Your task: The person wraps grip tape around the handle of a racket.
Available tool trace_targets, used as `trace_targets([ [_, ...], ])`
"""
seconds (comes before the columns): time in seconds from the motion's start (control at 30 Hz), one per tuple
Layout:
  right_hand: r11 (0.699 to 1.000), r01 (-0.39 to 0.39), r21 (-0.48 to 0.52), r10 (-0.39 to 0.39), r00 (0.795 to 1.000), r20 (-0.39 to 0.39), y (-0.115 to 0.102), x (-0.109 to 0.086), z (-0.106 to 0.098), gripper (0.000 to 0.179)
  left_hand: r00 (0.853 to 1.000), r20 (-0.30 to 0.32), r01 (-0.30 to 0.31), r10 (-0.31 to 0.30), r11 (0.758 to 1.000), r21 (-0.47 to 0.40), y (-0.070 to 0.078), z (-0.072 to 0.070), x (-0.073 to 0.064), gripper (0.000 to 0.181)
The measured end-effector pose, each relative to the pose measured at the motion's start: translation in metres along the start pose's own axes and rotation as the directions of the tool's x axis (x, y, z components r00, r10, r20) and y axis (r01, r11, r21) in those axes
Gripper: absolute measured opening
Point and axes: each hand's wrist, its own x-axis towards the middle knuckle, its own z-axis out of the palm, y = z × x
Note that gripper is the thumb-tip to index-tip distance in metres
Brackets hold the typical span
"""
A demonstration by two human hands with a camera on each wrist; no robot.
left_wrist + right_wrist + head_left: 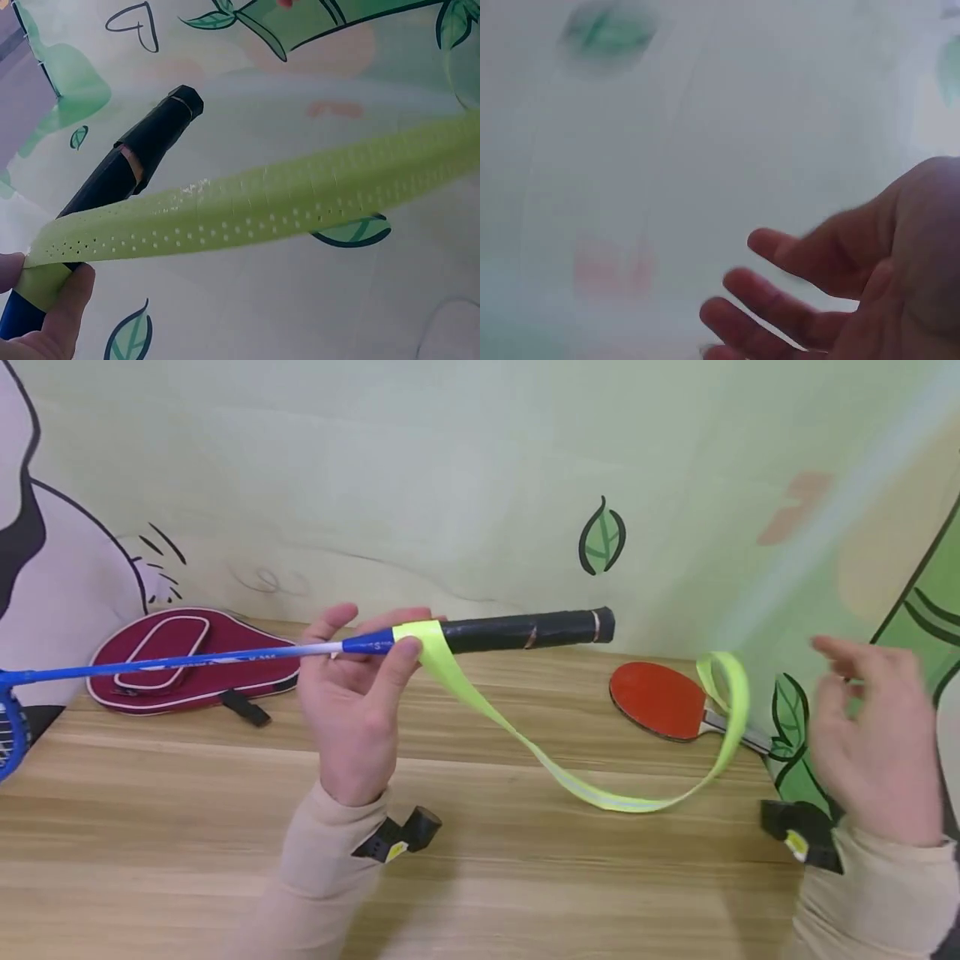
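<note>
In the head view my left hand holds a blue badminton racket level above the table, thumb pressing a yellow-green grip tape where it wraps the lower end of the cone. The racket's black handle points right, its head cut off at the left edge. From the thumb the tape sags in a long curve and curls up at its free end. The left wrist view shows the tape's perforated face crossing the handle. My right hand hovers at the right, fingers loosely bent, holding nothing, apart from the tape.
A red table tennis bat lies at the back right of the wooden table, behind the tape's curl. At the back left lies a maroon racket case with a black strap. A wall with printed leaves stands behind.
</note>
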Motion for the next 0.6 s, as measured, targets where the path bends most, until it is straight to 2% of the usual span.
trace_targets([
  [0.03, 0.993, 0.080, 0.087, -0.083, 0.996, 0.029, -0.015, -0.008, 0.010, 0.036, 1.000, 0.011, 0.003, -0.003, 1.000, 0.003, -0.002, 0.003, -0.002, 0.044],
  [0.07, 0.969, 0.151, 0.197, -0.167, 0.984, 0.063, -0.029, -0.015, 0.022, 0.032, 1.000, 0.021, 0.007, -0.007, 1.000, -0.004, -0.003, 0.006, -0.003, 0.045],
  [0.1, 0.924, 0.191, 0.330, -0.238, 0.965, 0.107, -0.043, -0.022, 0.035, 0.030, 0.999, 0.032, 0.013, -0.013, 1.000, -0.013, -0.005, 0.010, -0.005, 0.045],
  [0.17, 0.807, 0.211, 0.551, -0.361, 0.915, 0.179, -0.074, -0.032, 0.064, 0.030, 0.999, 0.047, 0.021, -0.020, 1.000, -0.018, -0.005, 0.013, -0.007, 0.046],
  [0.23, 0.689, 0.165, 0.706, -0.436, 0.872, 0.222, -0.099, -0.041, 0.090, 0.034, 0.998, 0.063, 0.033, -0.032, 0.999, -0.017, -0.007, 0.015, -0.009, 0.046],
  [0.27, 0.639, 0.129, 0.758, -0.451, 0.861, 0.234, -0.108, -0.045, 0.101, 0.035, 0.997, 0.071, 0.039, -0.038, 0.999, -0.015, -0.007, 0.016, -0.010, 0.045],
  [0.3, 0.598, 0.098, 0.795, -0.456, 0.858, 0.237, -0.116, -0.048, 0.109, 0.036, 0.996, 0.078, 0.045, -0.044, 0.999, -0.013, -0.008, 0.017, -0.012, 0.045],
  [0.33, 0.565, 0.063, 0.823, -0.444, 0.864, 0.238, -0.122, -0.052, 0.116, 0.035, 0.995, 0.084, 0.049, -0.048, 0.999, -0.011, -0.009, 0.018, -0.013, 0.045],
  [0.4, 0.503, 0.015, 0.864, -0.407, 0.886, 0.221, -0.130, -0.057, 0.127, 0.028, 0.995, 0.088, 0.053, -0.052, 0.999, -0.010, -0.009, 0.019, -0.015, 0.045],
  [0.47, 0.425, -0.005, 0.905, -0.387, 0.903, 0.187, -0.134, -0.061, 0.134, 0.018, 0.994, 0.094, 0.051, -0.050, 0.999, -0.011, -0.009, 0.019, -0.016, 0.045],
  [0.53, 0.353, 0.006, 0.936, -0.394, 0.908, 0.142, -0.136, -0.064, 0.138, 0.012, 0.993, 0.105, 0.055, -0.053, 0.998, -0.016, -0.009, 0.019, -0.017, 0.044],
  [0.6, 0.286, 0.022, 0.958, -0.426, 0.899, 0.107, -0.138, -0.065, 0.141, 0.014, 0.992, 0.113, 0.053, -0.052, 0.999, -0.008, -0.010, 0.019, -0.019, 0.041],
])
